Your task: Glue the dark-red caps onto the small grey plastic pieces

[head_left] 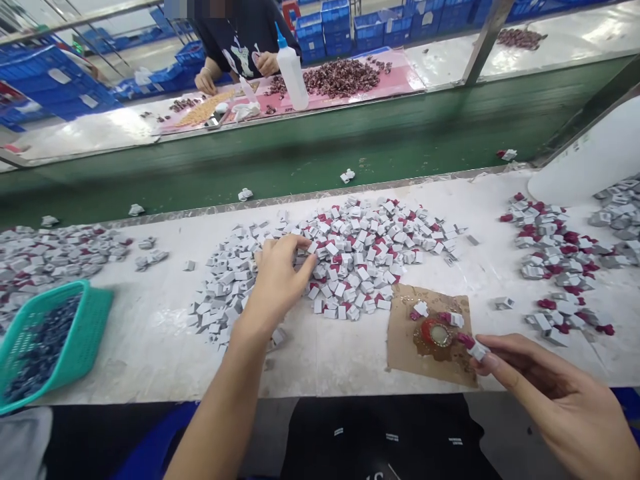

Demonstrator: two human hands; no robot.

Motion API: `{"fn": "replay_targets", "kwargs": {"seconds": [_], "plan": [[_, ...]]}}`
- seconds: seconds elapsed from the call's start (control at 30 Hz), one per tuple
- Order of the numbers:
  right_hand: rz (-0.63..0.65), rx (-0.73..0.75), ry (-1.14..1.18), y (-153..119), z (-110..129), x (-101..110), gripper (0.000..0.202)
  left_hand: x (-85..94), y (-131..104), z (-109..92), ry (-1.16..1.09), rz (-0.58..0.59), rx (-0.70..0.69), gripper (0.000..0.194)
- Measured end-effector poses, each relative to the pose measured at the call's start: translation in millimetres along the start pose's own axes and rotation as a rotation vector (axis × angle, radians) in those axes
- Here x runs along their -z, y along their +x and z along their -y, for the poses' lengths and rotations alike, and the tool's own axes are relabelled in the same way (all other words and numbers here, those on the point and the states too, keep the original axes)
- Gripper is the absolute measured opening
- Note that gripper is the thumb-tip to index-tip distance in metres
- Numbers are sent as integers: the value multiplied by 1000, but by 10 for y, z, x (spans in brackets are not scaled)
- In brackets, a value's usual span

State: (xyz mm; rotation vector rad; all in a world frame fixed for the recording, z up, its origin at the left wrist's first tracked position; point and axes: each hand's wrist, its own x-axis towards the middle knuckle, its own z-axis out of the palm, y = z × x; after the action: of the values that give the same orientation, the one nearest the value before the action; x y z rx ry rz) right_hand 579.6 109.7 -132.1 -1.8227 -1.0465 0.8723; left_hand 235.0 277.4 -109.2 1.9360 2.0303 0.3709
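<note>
My left hand (pixel 283 270) reaches into a heap of small grey plastic parts with maroon pieces (pixel 360 253). Its thumb and index finger close at the heap's left side around a small grey plastic part (pixel 313 247), partly hidden by the fingers. Between thumb and fingertips of my right hand (pixel 545 383) is a grey plastic part with a maroon end (pixel 479 349), the maroon end pointing left. Just left of it lies a brown cardboard piece (pixel 405 347) with a wet stain. On the cardboard are a round red-rimmed cap (pixel 436 334) and two grey-and-maroon parts (pixel 453 319).
Loose grey-and-maroon parts (pixel 560 253) spread at right beside a white container (pixel 595 160). At left, a teal basket (pixel 95 327) holds dark parts, near another heap (pixel 60 250). A green conveyor belt (pixel 300 153) carries several parts. Across it, a person (pixel 240 40) works near a white bottle (pixel 293 77).
</note>
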Motion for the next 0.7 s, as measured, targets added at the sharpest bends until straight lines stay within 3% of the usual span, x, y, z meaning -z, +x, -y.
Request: {"fn": "replay_targets", "kwargs": {"seconds": [0.2,0.3,0.53,0.7], "plan": [[-46,-4,-19,-21,-85,48,27,222,-341,276,171,-103,7,37],[-62,-7,0,-22,-135,37,29,216,-507,367,269,-111,-35,36],[-2,42,11,-30,-49,-8,20,-12,-442,227,342,-63,-37,28],[-13,70,14,-86,-49,22,16,39,-440,193,218,-133,-112,20]]}}
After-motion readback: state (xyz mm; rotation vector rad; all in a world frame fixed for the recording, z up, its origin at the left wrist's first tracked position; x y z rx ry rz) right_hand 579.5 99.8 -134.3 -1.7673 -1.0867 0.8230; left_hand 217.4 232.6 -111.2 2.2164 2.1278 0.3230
